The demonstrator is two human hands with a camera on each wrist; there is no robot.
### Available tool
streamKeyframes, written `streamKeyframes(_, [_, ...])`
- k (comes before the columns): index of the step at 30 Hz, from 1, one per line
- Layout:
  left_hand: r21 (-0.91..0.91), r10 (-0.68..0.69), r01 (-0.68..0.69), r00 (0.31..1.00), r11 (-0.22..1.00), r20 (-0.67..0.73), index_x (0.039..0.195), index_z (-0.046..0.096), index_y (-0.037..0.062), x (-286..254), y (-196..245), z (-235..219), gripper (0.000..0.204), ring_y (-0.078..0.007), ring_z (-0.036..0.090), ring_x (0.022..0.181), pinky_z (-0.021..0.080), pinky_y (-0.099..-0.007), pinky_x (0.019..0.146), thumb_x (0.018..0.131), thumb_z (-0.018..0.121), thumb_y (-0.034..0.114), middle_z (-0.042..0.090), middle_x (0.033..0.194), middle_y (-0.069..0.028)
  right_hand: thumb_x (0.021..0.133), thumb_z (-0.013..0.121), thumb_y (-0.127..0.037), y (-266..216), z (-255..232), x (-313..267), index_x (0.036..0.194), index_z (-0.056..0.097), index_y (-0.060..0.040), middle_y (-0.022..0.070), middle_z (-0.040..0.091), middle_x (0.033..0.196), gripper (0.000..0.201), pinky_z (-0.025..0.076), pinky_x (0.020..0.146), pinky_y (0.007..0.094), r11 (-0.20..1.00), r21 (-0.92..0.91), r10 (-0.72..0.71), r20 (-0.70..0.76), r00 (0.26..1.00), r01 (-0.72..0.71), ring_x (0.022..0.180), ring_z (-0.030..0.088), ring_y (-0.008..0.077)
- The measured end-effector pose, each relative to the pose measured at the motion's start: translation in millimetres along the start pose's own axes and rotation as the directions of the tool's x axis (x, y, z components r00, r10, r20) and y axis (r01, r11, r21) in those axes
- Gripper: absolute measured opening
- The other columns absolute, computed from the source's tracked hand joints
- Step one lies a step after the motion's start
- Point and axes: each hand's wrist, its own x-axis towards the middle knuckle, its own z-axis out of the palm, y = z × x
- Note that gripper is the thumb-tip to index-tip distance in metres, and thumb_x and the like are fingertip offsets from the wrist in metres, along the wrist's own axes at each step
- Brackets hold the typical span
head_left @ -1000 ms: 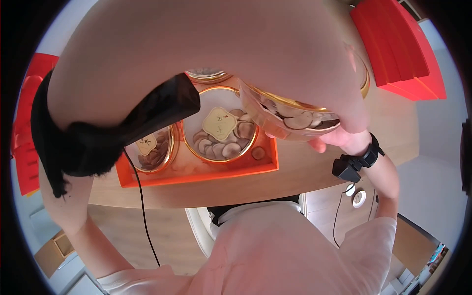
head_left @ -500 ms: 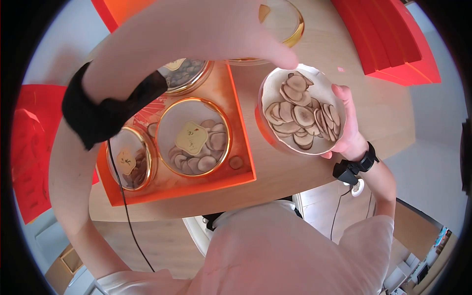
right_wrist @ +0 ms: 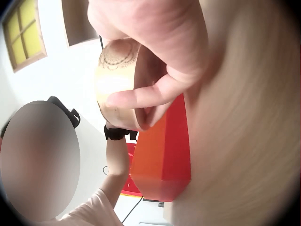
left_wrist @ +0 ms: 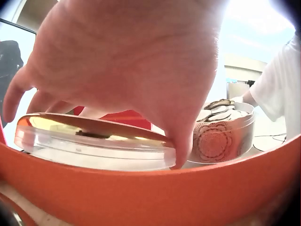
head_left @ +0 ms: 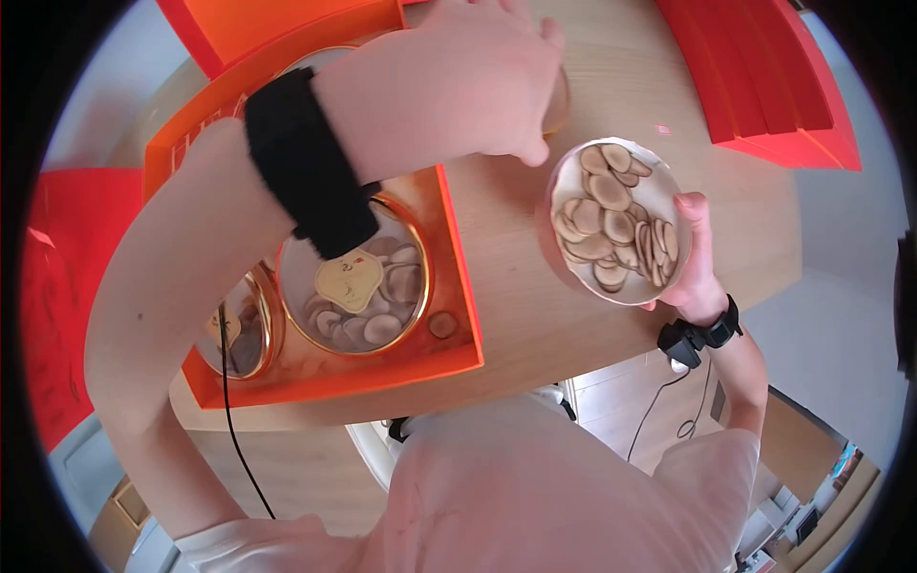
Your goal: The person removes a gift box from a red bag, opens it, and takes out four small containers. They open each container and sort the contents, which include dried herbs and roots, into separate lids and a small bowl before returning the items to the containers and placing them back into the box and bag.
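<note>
right hand (head_left: 697, 253); fingers (right_wrist: 143, 97) bent round tub (head_left: 657, 194)

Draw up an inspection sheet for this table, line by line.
Surface: wood-grain table, with a small pink mark.
Job's things: open clear tub of dried round slices; gold-topped lid apart from it; orange box holding gold-rimmed tubs.
Clutter: red box toward the right.
Left hand: over the lid, thumb against its edge; firm grip unclear.
Right hand: holds the open clear tub.
Cables: black cable below the left arm; thin cable below the right wrist.
Surroundings: white chair; red packaging at left.
</note>
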Motion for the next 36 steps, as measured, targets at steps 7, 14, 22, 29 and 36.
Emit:
streamKeyframes(7, [0.141, 0.142, -0.084, 0.870, 0.986, -0.471, 0.123, 0.069, 0.0068, 37.8, 4.2, 76.6, 0.071, -0.0282, 0.073, 0.090, 0.057, -0.0443, 0.075, 0.063, 0.092, 0.037, 0.074, 0.101, -0.0127, 0.090, 0.049, -0.068, 1.9, -10.7, -4.6, 0.146, 0.044, -0.0018, 0.0191, 0.068, 0.115, 0.087, 0.052, 0.028, 0.0375, 0.995, 0.077, -0.054, -0.081, 0.995, 0.060, 0.068, 0.073, 0.0313])
streamKeyframes(14, [-0.180, 0.317, -0.355, 0.925, 0.917, -0.208, 0.099, 0.071, 0.0057, 8.7, -11.9, 53.6, 0.036, -0.0304, 0.068, 0.082, 0.055, -0.0473, 0.073, 0.073, 0.084, 0.028, 0.069, 0.085, -0.0084, 0.091, 0.050, -0.067, 3.2, -9.5, -11.2, 0.145, 0.044, -0.0019, 0.0213, 0.068, 0.114, 0.085, 0.051, 0.027, 0.0357, 0.987, 0.126, -0.070, -0.228, 0.971, 0.101, 0.057, 0.070, 0.0317])
streamKeyframes(22, [-0.173, 0.422, -0.496, 0.842, 0.851, -0.337, 0.090, 0.066, 0.0080, -84.5, -7.0, 20.4, 0.023, -0.0206, 0.059, 0.093, 0.051, -0.0365, 0.081, 0.074, 0.077, 0.019, 0.060, 0.090, -0.0030, 0.094, 0.048, -0.064, 1.7, -10.0, 1.4, 0.145, 0.047, -0.0068, 0.0153, 0.068, 0.120, 0.077, 0.052, 0.031, 0.0316, 0.996, 0.079, -0.024, -0.205, 0.979, 0.041, 0.071, 0.073, 0.0254])
streamKeyframes(29, [-0.002, 0.537, -0.557, 0.801, 0.830, -0.264, 0.066, 0.066, 0.0114, -125.9, 20.0, 49.7, 0.007, -0.0159, 0.053, 0.087, 0.045, -0.0306, 0.077, 0.069, 0.072, 0.014, 0.057, 0.073, 0.0036, 0.094, 0.052, -0.060, -0.5, -21.8, 16.7, 0.145, 0.049, -0.0125, 0.0108, 0.066, 0.129, 0.070, 0.057, 0.038, 0.0304, 0.999, 0.026, -0.044, -0.036, 0.998, 0.045, 0.089, 0.073, 0.0227])
streamKeyframes(36, [-0.042, 0.570, -0.596, 0.785, 0.802, -0.243, 0.061, 0.069, 0.0163, -106.8, 24.8, 47.4, 0.006, -0.0169, 0.052, 0.086, 0.042, -0.0299, 0.075, 0.066, 0.073, 0.017, 0.061, 0.073, 0.0042, 0.095, 0.048, -0.062, -1.6, -12.7, 13.3, 0.143, 0.049, -0.0093, 0.0120, 0.068, 0.122, 0.072, 0.052, 0.038, 0.0316, 0.999, -0.032, -0.039, -0.087, 0.995, 0.036, 0.081, 0.073, 0.0224])
